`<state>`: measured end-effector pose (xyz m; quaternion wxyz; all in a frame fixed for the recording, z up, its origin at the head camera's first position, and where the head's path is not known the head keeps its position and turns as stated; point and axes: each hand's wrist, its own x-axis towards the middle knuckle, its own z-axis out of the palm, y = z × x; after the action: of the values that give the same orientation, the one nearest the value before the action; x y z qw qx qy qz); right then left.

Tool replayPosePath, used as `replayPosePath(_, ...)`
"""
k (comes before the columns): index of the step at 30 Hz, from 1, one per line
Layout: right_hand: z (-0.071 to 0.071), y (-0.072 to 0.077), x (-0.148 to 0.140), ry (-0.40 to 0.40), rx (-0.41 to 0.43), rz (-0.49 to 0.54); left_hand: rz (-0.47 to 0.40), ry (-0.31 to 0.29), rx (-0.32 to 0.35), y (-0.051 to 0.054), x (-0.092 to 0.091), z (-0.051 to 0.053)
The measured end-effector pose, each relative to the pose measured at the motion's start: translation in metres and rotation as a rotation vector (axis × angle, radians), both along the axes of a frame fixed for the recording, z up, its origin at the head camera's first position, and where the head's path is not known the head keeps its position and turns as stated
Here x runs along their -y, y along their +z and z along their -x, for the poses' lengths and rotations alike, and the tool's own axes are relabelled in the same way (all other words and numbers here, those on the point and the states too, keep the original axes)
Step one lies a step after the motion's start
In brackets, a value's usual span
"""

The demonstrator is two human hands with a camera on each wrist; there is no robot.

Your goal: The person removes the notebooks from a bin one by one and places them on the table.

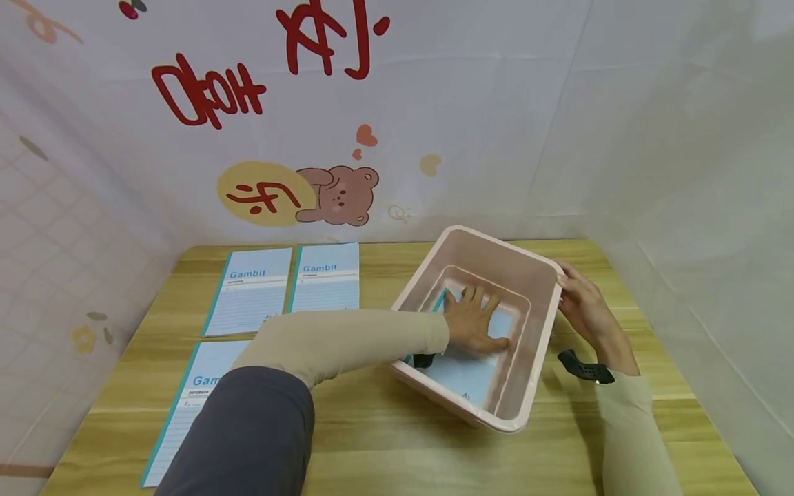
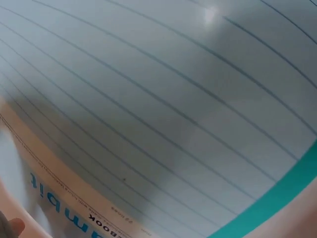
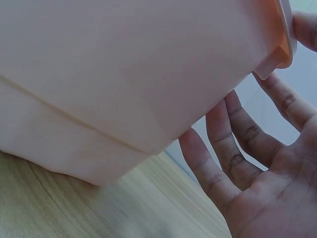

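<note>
A pale pink plastic bin (image 1: 538, 358) stands at an angle on the right half of the table. Inside, a light blue notebook (image 1: 459, 379) with a teal spine lies on the bottom. My left hand (image 1: 473, 321) reaches into the bin, fingers spread over the notebook's upper part. Ruled lines and a teal edge of the notebook cover (image 2: 163, 104) fill the left wrist view. At the far right corner my right hand (image 1: 586, 303) grips the bin, thumb at the rim. In the right wrist view its fingers (image 3: 213, 124) touch the outer wall.
Three similar notebooks lie on the left side of the wooden table (image 1: 397, 448): one at the back left (image 1: 254, 293), one beside it (image 1: 327, 279), and one nearer (image 1: 186, 399), partly hidden by my left arm. White printed fabric (image 1: 471, 103) encloses the back and sides.
</note>
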<state>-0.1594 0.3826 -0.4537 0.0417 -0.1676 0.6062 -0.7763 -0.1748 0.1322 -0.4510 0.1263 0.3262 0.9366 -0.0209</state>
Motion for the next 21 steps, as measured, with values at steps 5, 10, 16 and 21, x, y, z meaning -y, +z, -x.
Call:
replayPosePath(5, 0.0000, -0.0001, -0.0014, 0.012, 0.002, -0.010, 0.004, -0.008, -0.032, 0.0003, 0.0003, 0.0002)
replayPosePath(10, 0.0001, 0.0001, -0.0024, 0.011, -0.006, -0.010, 0.018, -0.016, -0.068, 0.0024, 0.0003, 0.0007)
replayPosePath(16, 0.0010, 0.0005, -0.0031, 0.022, -0.011, -0.004, 0.048, -0.031, -0.118, 0.0008, -0.0014, 0.0026)
replayPosePath(21, 0.0002, -0.0005, -0.0027, 0.008, 0.000, -0.020, 0.021, -0.007, -0.134, -0.0015, -0.0029, 0.0052)
